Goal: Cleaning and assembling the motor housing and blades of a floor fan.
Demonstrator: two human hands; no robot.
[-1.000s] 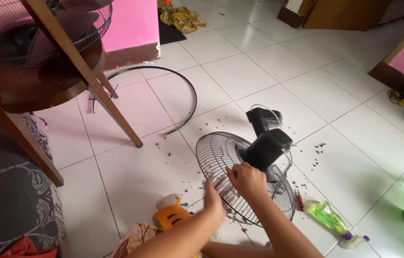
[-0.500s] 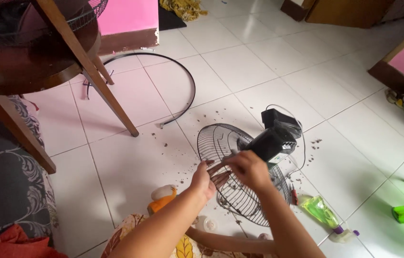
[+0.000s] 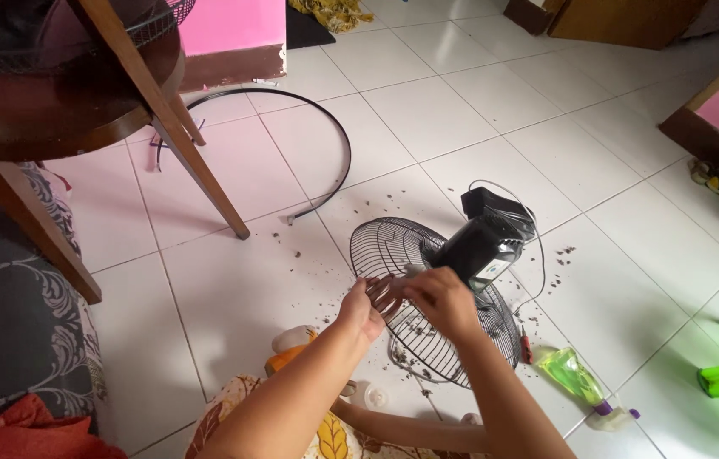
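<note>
Nearest the camera, both forearms reach forward over the white tiled floor [image 3: 232,289], and the two hands meet at the near-left rim of one round black wire fan guard [image 3: 427,336], which stands tilted on the tiles with its black motor housing [image 3: 480,242] attached behind its hub. The left hand [image 3: 363,308] has its fingers spread and laid against the wires at the rim; whether it grips a wire I cannot tell. The right hand [image 3: 440,299] is curled closed at the hub, just below the motor housing, apparently pinching something small that is too hidden to name. The guard lies straight ahead of both hands, the housing's long axis slanting up and away to the right; the right hand is the nearer to it. Just left of the arms lies one orange and white soft toy [image 3: 291,350]; to the right, one green spray bottle [image 3: 576,378] lies on its side. Dark crumbs of dirt [image 3: 325,255] scatter around the guard. Farther off, one black open ring [image 3: 325,144] lies beside a wooden table leg [image 3: 193,166].
</note>
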